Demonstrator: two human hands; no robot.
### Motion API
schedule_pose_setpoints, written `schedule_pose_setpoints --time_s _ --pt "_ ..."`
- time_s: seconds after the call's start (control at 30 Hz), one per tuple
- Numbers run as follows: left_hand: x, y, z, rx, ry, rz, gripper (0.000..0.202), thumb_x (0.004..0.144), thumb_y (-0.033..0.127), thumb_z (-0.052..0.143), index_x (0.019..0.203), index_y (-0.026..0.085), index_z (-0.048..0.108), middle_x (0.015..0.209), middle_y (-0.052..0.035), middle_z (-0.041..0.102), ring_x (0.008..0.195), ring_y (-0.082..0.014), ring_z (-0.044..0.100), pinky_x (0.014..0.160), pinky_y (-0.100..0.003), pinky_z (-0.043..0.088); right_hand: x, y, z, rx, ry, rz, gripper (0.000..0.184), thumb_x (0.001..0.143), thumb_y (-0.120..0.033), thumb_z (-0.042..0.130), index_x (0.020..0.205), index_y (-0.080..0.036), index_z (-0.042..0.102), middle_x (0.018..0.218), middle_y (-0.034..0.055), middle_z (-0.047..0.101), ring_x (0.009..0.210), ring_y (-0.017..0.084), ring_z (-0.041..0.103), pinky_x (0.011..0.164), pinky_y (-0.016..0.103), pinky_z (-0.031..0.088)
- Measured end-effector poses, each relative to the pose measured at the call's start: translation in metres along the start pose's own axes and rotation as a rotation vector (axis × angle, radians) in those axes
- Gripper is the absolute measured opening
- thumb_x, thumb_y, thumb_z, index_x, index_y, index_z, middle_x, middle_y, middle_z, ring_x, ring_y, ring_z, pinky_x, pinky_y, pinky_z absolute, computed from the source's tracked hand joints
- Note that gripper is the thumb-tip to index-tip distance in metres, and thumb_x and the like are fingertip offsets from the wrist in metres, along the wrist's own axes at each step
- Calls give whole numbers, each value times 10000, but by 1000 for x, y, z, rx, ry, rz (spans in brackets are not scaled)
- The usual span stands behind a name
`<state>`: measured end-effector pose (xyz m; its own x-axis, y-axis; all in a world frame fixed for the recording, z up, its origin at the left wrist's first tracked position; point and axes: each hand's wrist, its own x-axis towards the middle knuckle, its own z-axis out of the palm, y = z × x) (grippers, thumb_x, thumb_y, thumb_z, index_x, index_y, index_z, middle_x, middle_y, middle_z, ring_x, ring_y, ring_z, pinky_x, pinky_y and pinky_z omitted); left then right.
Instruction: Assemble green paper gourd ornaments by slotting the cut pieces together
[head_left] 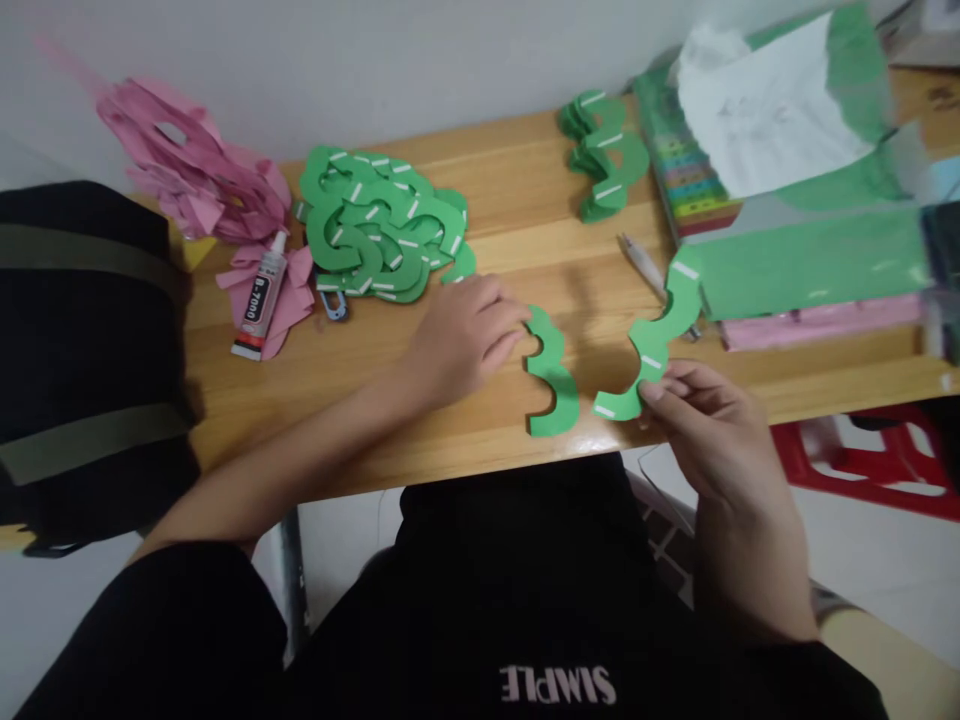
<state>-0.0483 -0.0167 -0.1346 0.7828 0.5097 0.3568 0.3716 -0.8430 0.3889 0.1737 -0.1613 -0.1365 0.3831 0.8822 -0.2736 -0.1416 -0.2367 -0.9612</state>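
Note:
My right hand (724, 440) pinches a wavy green paper cutout (654, 345) between thumb and fingers. White strips mark both its ends and its middle. A second green cutout, shaped like a 3 (559, 375), shows no strips and is over the table's front part. The fingertips of my left hand (472, 330) are closed together at its top end. Behind that hand lies a heaped pile of green cutouts (382, 225) with white strips. A smaller stack of green cutouts (611, 160) sits farther back on the right.
Pink cut paper (202, 175) and a glue tube marked B-7000 (260, 295) lie left. A grey pen-like tool (643, 265) rests beside green packs (817, 265) with white paper (772, 110) on top. A black bag (82, 350) stands far left; a red stool (870, 455) is below right.

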Motion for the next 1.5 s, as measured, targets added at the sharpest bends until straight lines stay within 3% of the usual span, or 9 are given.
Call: schedule_pose_setpoints --time_s 0.1,0.17,0.23,0.37,0.57,1.5 --pt "-34 28 -1 -163 -82 -26 197 915 352 568 887 168 635 878 -53 639 803 -184 582 735 -337 455 -6 4 6 -74 6 -63 174 666 -286 822 751 -242 677 633 -40 675 501 84 599 476 186 502" --pt "-51 44 1 -180 -125 -92 305 852 431 648 954 143 633 912 -76 633 859 -215 584 773 -373 468 -7 5 10 -126 -33 -84 151 673 -254 816 749 -240 687 644 -34 686 526 87 619 496 180 515" --pt "-60 57 6 -165 -125 -165 359 806 427 706 989 128 630 947 -91 626 901 -237 577 791 -398 466 -8 6 15 -184 -74 -100 126 693 -224 799 763 -238 695 656 -30 695 544 87 630 514 175 524" --pt "-61 71 17 -146 -43 -315 245 797 307 732 966 159 635 944 -63 624 896 -221 574 780 -386 442 -10 6 20 -272 -121 -156 99 729 -185 759 788 -236 700 688 -22 712 585 96 648 543 183 535" --pt "-62 76 23 -142 22 -378 246 783 251 749 998 194 645 932 -39 625 893 -208 582 786 -371 423 -14 8 24 -336 -145 -199 104 756 -156 730 807 -241 701 692 -30 714 586 93 646 537 178 526" --pt "-64 76 24 -154 4 -363 160 825 288 711 958 203 686 956 -50 637 909 -213 573 795 -381 390 -15 -1 30 -755 -159 -418 70 788 -195 694 853 -214 679 755 4 743 614 139 689 564 233 552"
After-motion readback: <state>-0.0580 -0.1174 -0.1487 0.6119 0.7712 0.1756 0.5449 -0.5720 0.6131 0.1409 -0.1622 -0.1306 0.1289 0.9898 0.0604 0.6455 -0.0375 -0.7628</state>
